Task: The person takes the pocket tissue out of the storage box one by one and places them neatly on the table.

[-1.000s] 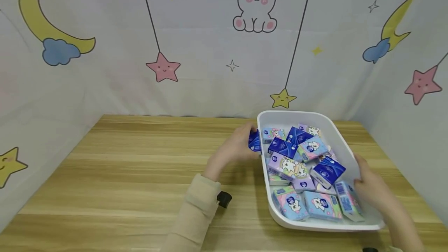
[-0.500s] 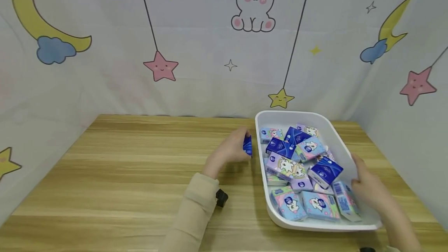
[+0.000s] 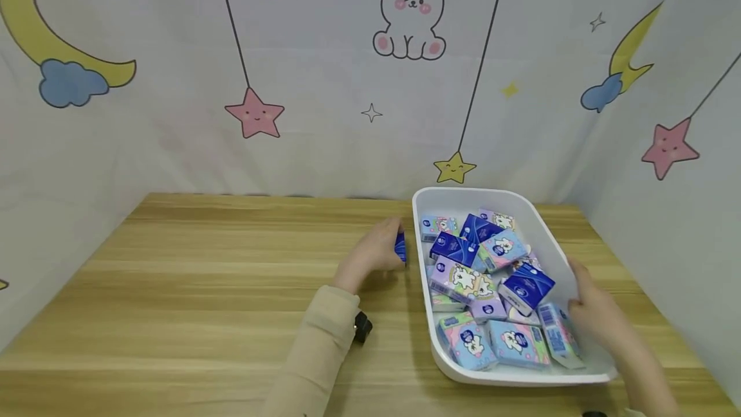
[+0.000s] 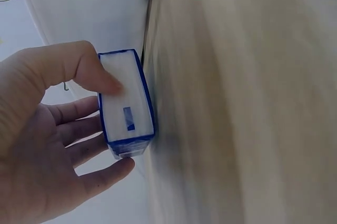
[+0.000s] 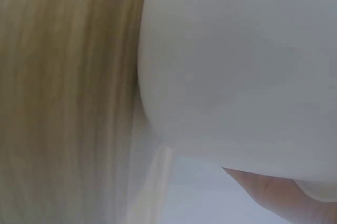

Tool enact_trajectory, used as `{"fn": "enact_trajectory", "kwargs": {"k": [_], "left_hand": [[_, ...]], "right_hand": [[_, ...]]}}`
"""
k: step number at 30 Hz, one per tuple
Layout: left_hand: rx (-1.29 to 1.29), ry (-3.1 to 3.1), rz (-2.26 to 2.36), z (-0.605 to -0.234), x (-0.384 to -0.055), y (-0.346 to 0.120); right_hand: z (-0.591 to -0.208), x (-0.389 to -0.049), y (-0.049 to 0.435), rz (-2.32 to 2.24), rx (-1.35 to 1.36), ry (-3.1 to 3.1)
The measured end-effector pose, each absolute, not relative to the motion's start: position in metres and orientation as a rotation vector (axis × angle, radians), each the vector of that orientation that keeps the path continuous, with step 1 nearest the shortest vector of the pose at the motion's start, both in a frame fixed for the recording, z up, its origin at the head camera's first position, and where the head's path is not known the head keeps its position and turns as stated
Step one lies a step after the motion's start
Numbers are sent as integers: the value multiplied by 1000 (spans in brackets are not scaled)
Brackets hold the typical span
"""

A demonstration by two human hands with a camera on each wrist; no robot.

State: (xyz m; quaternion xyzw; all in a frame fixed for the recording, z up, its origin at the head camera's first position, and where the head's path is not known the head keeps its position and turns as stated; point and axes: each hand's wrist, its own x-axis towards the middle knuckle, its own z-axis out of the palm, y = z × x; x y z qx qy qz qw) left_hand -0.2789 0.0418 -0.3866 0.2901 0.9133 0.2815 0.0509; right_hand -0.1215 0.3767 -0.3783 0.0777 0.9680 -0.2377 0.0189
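Observation:
My left hand point(image 3: 373, 251) holds a small blue tissue pack point(image 3: 401, 247) just left of the white plastic bin point(image 3: 521, 378). In the left wrist view the thumb presses the pack's white end point(image 4: 121, 108), with the fingers around its far side. At the bin's right side, my right hand point(image 3: 596, 311) grips the rim. The bin's smooth outer wall point(image 5: 226, 77) fills much of the right wrist view, where only a bit of a finger point(image 5: 274, 195) shows. Inside the bin lie several tissue packs, among them a dark blue one point(image 3: 528, 287) and a light blue cartoon one point(image 3: 517, 343).
The wooden table point(image 3: 202, 288) stretches left of the bin. A white cloth backdrop point(image 3: 324, 159) with printed stars and a rabbit encloses the back and sides. A black wrist device point(image 3: 362, 327) sits at the left cuff.
My left hand has drawn the blue tissue pack leftward, away from the bin's left rim. My right hand stays on the bin. The head view has shifted slightly.

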Motion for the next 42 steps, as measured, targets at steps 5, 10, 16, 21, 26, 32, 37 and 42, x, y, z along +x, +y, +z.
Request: {"fn": "enact_trajectory", "kwargs": {"k": [5,10,16,21,26,32,37,42], "left_hand": [[847,2773,856,-388,-282,43],[795,2765,848,-390,-286,43],[769,2751,834,-391,-288,43],[775,2745,831,-391,-290,44],[770,2732,846,-392,-291,44],[765,2729,847,-392,-290,43],[760,2723,843,-391,-290,44],[754,2724,836,-391,-289,44]], "right_hand": [[-378,-121,377,-737,242,3011],[-378,-120,376,-766,251,2983],[-379,-120,375,-748,237,3014],[-379,-120,375,-727,228,3035],[-378,-120,374,-724,244,3018],[-379,-121,373,-708,253,3017],[-379,-121,374,-717,256,3013],[-379,-121,374,-719,253,3015]]}}
